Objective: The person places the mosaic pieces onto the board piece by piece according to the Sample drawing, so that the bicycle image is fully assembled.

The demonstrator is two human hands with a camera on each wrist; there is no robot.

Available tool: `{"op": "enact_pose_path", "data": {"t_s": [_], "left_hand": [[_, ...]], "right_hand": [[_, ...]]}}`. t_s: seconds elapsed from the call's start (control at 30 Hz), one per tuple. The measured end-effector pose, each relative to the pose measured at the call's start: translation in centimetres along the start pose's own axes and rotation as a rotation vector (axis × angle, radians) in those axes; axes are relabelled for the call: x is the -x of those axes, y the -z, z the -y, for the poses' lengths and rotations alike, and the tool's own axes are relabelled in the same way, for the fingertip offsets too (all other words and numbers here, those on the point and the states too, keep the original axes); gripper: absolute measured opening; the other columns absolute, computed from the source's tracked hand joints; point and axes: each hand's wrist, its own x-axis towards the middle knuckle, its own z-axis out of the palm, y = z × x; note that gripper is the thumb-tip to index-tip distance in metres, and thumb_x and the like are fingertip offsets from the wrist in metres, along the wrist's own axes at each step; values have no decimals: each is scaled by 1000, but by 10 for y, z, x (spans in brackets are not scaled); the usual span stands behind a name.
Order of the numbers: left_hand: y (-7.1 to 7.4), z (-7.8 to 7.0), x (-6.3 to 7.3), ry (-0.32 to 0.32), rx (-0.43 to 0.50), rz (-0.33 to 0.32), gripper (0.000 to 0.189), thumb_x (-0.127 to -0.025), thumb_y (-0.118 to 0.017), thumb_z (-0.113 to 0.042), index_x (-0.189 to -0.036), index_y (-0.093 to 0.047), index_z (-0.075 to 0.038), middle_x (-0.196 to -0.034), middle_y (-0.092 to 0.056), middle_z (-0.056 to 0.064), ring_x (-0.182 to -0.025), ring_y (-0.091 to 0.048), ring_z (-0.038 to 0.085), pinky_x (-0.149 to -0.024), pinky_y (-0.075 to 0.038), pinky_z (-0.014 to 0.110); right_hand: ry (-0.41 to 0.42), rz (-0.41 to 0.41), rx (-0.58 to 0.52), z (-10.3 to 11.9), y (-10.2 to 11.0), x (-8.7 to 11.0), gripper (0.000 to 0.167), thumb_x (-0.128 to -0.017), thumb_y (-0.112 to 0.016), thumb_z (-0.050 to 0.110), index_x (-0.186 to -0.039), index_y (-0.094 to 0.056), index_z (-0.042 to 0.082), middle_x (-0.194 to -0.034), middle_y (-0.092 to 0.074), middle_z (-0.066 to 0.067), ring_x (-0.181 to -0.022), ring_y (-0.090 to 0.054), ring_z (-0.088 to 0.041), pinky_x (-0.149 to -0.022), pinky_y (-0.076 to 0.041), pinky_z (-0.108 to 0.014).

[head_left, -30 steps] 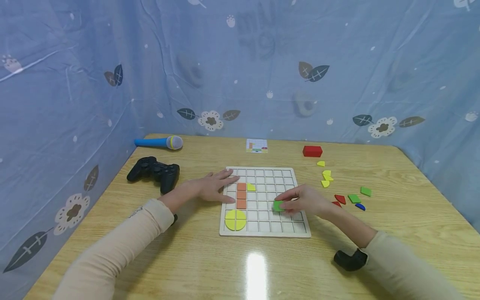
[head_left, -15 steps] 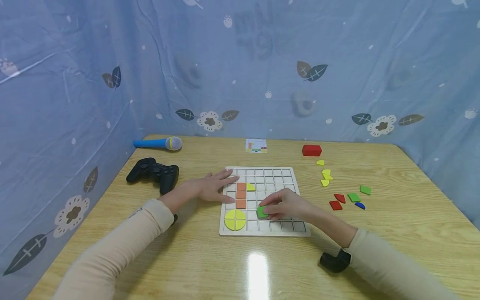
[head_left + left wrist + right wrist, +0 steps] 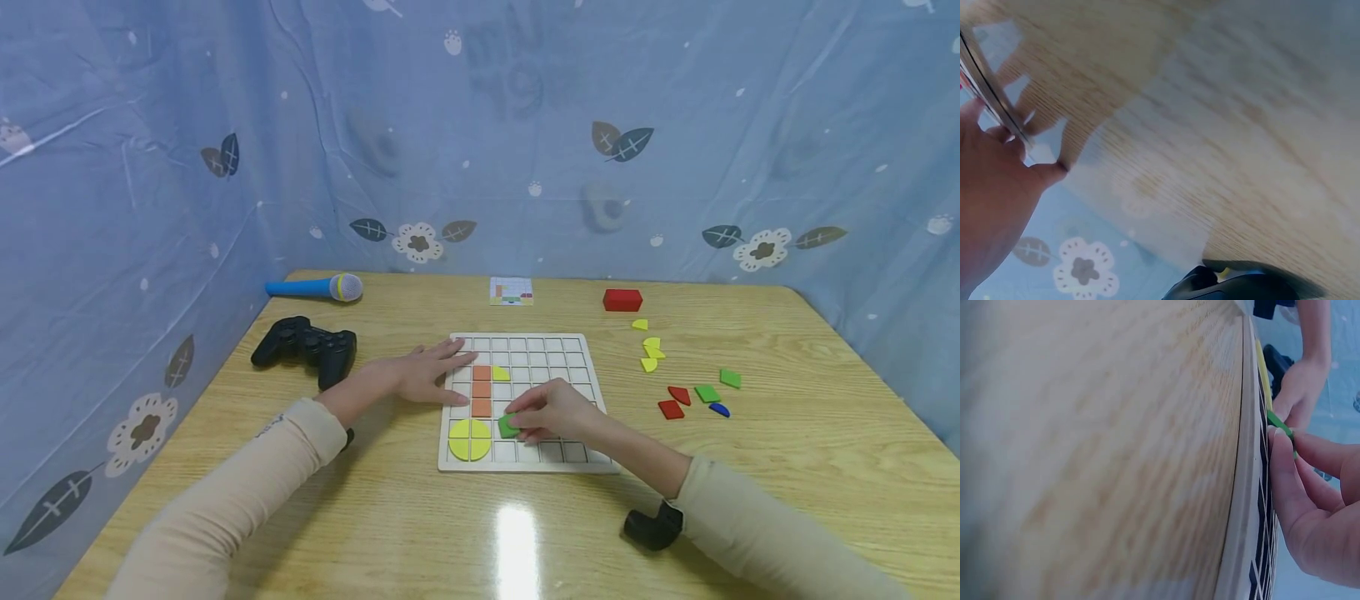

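A white grid board [image 3: 552,452] lies on the table. My right hand [image 3: 558,411] pinches a green square tile [image 3: 507,427] between thumb and fingers, low over the board and just right of the yellow circle [image 3: 470,440] made of quarter pieces. In the right wrist view the green tile [image 3: 1280,425] is tilted, one edge close to the grid. My left hand [image 3: 427,372] rests with spread fingers on the board's left edge. Three orange squares [image 3: 482,390] stand in a column beside its fingers, with a yellow quarter piece [image 3: 501,374] at the top right of them.
Right of the board lie loose yellow pieces [image 3: 649,365], red pieces [image 3: 671,409], green squares [image 3: 707,393] and a blue piece [image 3: 719,410]. A red block [image 3: 622,301] and a pattern card [image 3: 512,292] are at the back. A black game controller [image 3: 306,343] and toy microphone [image 3: 315,287] lie left.
My right hand has carried the green square leftward across the board, from the middle columns to beside the yellow circle. The left hand has stayed in place.
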Motion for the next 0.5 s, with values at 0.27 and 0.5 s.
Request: {"op": "enact_pose_path", "data": {"t_s": [0.27, 0.5], "left_hand": [[0, 0, -1, -3, 12, 8, 84, -92, -51, -58, -155, -9, -23, -159, 4, 6, -143, 8, 24, -110, -2, 57], [0, 1, -1, -3, 23, 3, 85, -91, -51, -59, -155, -9, -22, -159, 3, 7, -143, 8, 25, -111, -2, 56]], "right_hand": [[-4, -43, -3, 3, -6, 0, 17, -86, -71, 7, -101, -72, -1, -80, -68, -7, -64, -64, -14, -62, -55, -28], [26, -60, 83, 4, -8, -1, 14, -85, -73, 9, -97, -73, 2, -76, -68, -4, -62, -64, -13, -60, -55, -27]]}}
